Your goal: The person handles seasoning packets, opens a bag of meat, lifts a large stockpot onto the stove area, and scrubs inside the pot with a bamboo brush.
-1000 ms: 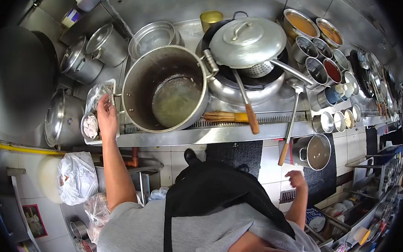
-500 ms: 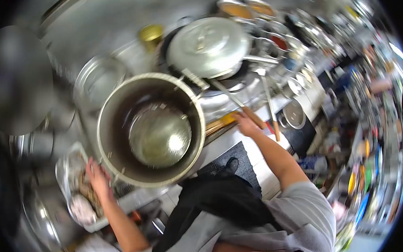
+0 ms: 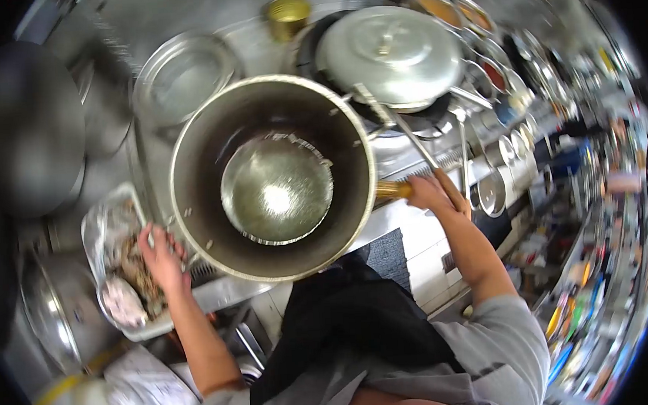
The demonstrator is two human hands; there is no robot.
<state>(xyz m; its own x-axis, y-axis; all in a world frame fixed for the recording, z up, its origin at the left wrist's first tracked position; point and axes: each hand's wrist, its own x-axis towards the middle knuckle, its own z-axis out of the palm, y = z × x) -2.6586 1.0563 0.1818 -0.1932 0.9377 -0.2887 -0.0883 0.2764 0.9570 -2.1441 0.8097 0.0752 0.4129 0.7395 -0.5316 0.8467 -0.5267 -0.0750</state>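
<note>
A large deep pot [image 3: 207, 113] with clear liquid in it stands in front of me. My left hand [image 3: 163, 257] hovers over the right edge of a white tray [image 3: 138, 334] beside the pot, fingers apart and holding nothing visible. In the tray lie brown pieces [image 3: 137, 269] and a bowl of pale meat [image 3: 123, 302]. Right of the pot, my right hand [image 3: 429, 194] is closed round the yellow handle of a bamboo brush [image 3: 390, 189]. A wooden-handled tool [image 3: 449, 187] lies just beside that hand.
Behind to the right, a domed lid [image 3: 389, 54] covers a wok. A metal basin [image 3: 184, 76] and a gold tin [image 3: 288, 17] stand behind the pot. Bowls of orange sauce [image 3: 437, 6] are at the back right. A lidded pot [image 3: 48, 308] is at the left.
My right hand has come up from beside my body to the brush and closed on it. The left hand stays by the tray. The head view has turned, and the pot appears larger.
</note>
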